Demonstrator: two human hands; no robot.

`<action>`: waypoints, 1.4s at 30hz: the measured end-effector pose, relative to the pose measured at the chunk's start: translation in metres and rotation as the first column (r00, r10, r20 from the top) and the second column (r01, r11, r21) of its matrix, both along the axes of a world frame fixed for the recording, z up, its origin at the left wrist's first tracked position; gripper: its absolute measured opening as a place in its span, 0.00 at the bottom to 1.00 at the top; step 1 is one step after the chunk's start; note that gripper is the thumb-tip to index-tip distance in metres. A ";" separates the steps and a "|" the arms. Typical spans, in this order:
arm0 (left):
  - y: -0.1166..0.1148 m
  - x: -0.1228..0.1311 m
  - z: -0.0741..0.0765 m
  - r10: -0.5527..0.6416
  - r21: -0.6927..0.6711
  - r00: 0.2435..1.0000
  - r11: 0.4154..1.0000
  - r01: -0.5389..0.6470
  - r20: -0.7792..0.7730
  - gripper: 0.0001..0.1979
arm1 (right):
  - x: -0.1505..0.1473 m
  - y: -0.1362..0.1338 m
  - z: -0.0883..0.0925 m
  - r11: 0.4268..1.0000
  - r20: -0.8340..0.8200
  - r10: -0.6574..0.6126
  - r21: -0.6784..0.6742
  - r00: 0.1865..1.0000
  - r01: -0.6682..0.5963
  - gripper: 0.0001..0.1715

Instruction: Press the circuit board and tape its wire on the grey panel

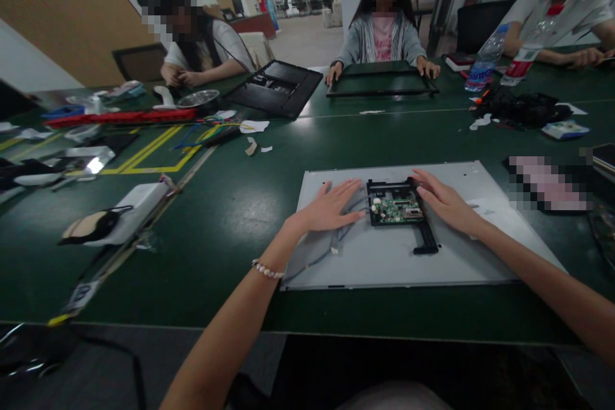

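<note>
A flat grey-white panel (369,262) lies on the green table before me. On its middle sits a black plastic bracket (425,237) that carries a green circuit board (396,209). Thin grey cables (319,259) run from the board's left side across the panel. My left hand (331,208) lies flat with fingers stretched out, over the cables and just left of the board. At the bracket's upper right corner, my right hand (446,205) rests with its fingers extended, touching or very near the black frame.
Across the table a person holds an empty black frame (384,95) by its sides. A black back cover (276,86) lies left of it. Two bottles (487,57) stand at the right, near a phone (548,184). A white box-like device (129,211) lies left.
</note>
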State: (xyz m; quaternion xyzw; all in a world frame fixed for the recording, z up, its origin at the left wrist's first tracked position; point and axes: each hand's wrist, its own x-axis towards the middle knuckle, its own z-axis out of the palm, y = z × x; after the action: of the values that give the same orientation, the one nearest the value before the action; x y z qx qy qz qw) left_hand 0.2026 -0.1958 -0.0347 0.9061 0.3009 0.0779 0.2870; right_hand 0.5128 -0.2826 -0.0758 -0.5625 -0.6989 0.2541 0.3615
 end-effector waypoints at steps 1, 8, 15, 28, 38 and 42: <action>-0.001 0.000 0.000 -0.010 0.038 0.999 0.999 0.011 -0.034 0.40 | 0.000 -0.001 0.000 1.000 0.005 0.012 0.000 1.000 -0.012 0.34; -0.006 0.002 -0.002 -0.021 0.236 0.975 0.969 0.074 -0.221 0.40 | 0.001 -0.001 0.001 0.992 0.181 0.085 0.077 0.980 -0.100 0.45; -0.007 0.002 -0.004 -0.014 0.265 0.981 0.962 0.066 -0.194 0.40 | 0.008 -0.004 0.003 0.990 0.224 0.112 0.064 0.968 -0.129 0.42; -0.002 0.000 -0.005 -0.050 0.248 0.974 0.963 0.106 -0.221 0.41 | 0.010 -0.010 0.005 0.989 0.255 0.126 0.045 0.959 -0.142 0.41; -0.003 -0.001 -0.002 -0.029 0.216 0.976 0.973 0.076 -0.214 0.33 | 0.034 -0.011 0.006 0.996 0.424 0.043 0.050 0.905 -0.071 0.36; -0.001 -0.001 -0.002 -0.033 0.194 0.977 0.978 0.074 -0.210 0.30 | 0.045 -0.009 -0.009 0.994 0.575 0.080 0.018 0.814 -0.111 0.34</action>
State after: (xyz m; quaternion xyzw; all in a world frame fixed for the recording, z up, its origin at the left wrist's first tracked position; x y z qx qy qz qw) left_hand 0.2014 -0.1963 -0.0368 0.9414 0.2950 0.0060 0.1634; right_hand 0.5573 -0.2913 -0.0849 -0.5677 -0.8087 0.0731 0.1353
